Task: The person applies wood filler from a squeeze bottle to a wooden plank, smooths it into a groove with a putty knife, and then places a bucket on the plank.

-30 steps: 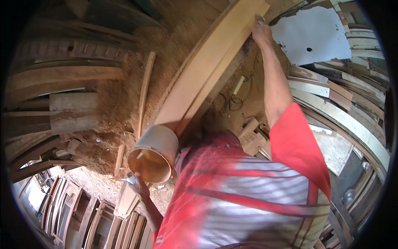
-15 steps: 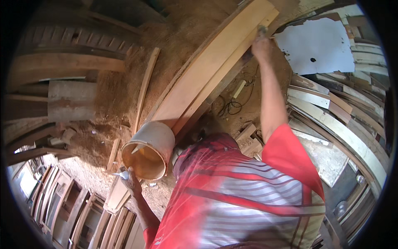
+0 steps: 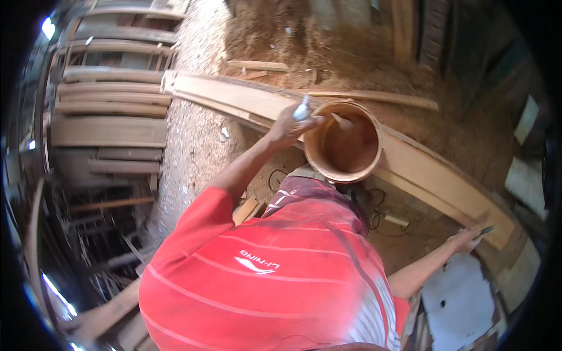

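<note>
Long pale wooden boards (image 3: 421,169) run across in front of me, lying together lengthwise. Over them, near my body, is a whitish bucket (image 3: 379,153) with a brown-stained inside and a pale pointed stick (image 3: 342,121) leaning in it. My left hand (image 3: 288,127) is closed around a small white and pale-blue thing with a narrow tip (image 3: 301,111), its fingers at the bucket's left rim. Far along the boards to the right, my right hand (image 3: 465,238) is closed on a small dark-ended thing (image 3: 487,230) at the board's surface; its kind is unclear.
A thin wooden strip (image 3: 380,96) lies beyond the boards on sawdust-covered ground (image 3: 328,73). Stacked planks (image 3: 108,131) fill the left side. A white sheet with a dark hole (image 3: 459,298) lies below my right hand. A dark cable (image 3: 377,205) lies under the boards.
My view has swung round to the left, so the boards now slope down to the right. The left hand keeps its pale thing by the bucket; the right hand stays near the boards' end.
</note>
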A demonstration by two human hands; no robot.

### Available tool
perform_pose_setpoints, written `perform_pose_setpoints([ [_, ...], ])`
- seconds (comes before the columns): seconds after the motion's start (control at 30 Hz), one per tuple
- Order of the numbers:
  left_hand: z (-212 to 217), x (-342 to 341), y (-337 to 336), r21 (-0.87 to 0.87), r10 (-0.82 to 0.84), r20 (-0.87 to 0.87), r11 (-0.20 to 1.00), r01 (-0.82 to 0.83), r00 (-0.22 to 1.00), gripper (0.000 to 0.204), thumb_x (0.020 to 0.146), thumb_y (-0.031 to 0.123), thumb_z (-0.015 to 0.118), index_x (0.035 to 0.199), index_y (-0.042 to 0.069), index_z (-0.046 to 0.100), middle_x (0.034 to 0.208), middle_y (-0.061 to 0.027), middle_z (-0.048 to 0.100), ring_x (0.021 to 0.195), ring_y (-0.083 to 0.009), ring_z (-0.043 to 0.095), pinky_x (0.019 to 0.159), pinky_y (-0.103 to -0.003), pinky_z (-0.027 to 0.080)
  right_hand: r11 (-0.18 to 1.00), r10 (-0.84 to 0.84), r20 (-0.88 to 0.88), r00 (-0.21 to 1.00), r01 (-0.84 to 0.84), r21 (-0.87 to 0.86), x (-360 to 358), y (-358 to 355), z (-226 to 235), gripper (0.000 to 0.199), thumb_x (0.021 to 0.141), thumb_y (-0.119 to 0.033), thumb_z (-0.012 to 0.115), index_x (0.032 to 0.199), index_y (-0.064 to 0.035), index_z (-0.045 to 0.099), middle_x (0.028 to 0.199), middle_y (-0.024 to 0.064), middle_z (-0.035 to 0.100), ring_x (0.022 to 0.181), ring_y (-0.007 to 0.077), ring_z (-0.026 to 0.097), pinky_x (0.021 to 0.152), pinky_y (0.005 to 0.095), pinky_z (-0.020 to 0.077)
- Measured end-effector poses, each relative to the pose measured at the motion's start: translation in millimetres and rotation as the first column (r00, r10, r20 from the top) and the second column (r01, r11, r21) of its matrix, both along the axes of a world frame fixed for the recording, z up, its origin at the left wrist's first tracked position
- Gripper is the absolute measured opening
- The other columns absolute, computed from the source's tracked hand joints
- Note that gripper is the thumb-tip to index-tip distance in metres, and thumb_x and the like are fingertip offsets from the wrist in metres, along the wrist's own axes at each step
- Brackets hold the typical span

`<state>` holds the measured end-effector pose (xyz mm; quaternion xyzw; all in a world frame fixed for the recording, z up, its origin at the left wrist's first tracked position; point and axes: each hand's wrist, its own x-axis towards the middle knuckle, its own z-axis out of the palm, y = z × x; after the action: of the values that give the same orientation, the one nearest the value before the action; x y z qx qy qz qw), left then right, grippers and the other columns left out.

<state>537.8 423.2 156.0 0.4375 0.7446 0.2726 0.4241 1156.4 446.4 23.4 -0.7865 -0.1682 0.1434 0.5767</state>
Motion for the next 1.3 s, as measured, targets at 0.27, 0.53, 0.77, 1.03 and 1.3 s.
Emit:
perform_pose_setpoints([
  [0.27, -16.9, 14.7, -24.3, 0.165, 0.085, 0.322, 0.976, -0.145, 0.943, 0.035, 0.098, 0.036, 0.074, 0.109, 0.004, 0.069, 0.087, -0.0009, 0.066, 0.078, -0.0097, 0.060, 0.068, -0.028, 0.051, 0.920, 0.391, 0.095, 0.915, -0.390, -0.035, -108.0, 9.8, 41.2, 0.035, 0.104, -0.030, 0.059, 0.116, 0.0028, 0.065, 0.081, 0.0049, 0.062, 0.062, 0.0107, 0.050, 0.051, 0.0277, 0.0410],
  [0.53, -61.8, -62.8, -129.2, 0.186, 0.102, 0.291, 0.969, -0.161, 0.951, 0.040, 0.103, 0.043, 0.065, 0.110, 0.004, 0.070, 0.089, -0.0026, 0.066, 0.083, -0.0115, 0.060, 0.076, -0.030, 0.051, 0.915, 0.316, 0.604, 0.731, -0.404, 0.010, -133.2, 12.4, 148.7, 0.038, 0.105, -0.029, 0.063, 0.123, 0.0041, 0.067, 0.098, 0.0122, 0.070, 0.075, 0.0187, 0.061, 0.063, 0.0294, 0.0497],
  [0.77, -106.8, -176.1, -276.4, 0.068, 0.241, 0.267, 0.961, -0.268, 0.933, 0.042, 0.102, 0.048, 0.064, 0.093, 0.007, 0.067, 0.076, -0.0002, 0.061, 0.074, -0.0107, 0.056, 0.069, -0.031, 0.049, 0.750, 0.249, 0.907, 0.339, -0.660, 0.041, -360.8, -97.3, 164.1, 0.032, 0.106, -0.022, 0.060, 0.119, 0.0070, 0.066, 0.102, 0.0205, 0.070, 0.089, 0.0309, 0.067, 0.077, 0.0389, 0.0541],
  [1.03, -125.3, -241.3, -313.2, 0.045, 0.368, 0.148, 0.925, -0.378, 0.918, 0.053, 0.100, 0.057, 0.061, 0.094, 0.005, 0.067, 0.078, -0.0053, 0.065, 0.073, -0.0155, 0.060, 0.069, -0.035, 0.051, 0.239, 0.813, 0.554, 0.180, -0.970, -0.035, -570.5, -118.4, 163.9, 0.037, 0.102, -0.009, 0.061, 0.137, 0.0043, 0.060, 0.121, 0.0114, 0.068, 0.104, 0.0187, 0.065, 0.092, 0.0309, 0.0518],
  [1.3, -197.7, -272.9, -383.1, -0.181, 0.620, 0.136, 0.782, -0.596, 0.772, 0.056, 0.100, 0.059, 0.058, 0.085, 0.006, 0.065, 0.073, -0.0055, 0.063, 0.070, -0.0185, 0.059, 0.065, -0.038, 0.047, -0.162, 0.937, 0.270, -0.223, -0.960, -0.228, -697.4, -105.5, 128.8, 0.037, 0.100, -0.010, 0.063, 0.136, -0.0009, 0.063, 0.113, 0.0078, 0.070, 0.091, 0.0138, 0.063, 0.083, 0.0285, 0.0516],
])
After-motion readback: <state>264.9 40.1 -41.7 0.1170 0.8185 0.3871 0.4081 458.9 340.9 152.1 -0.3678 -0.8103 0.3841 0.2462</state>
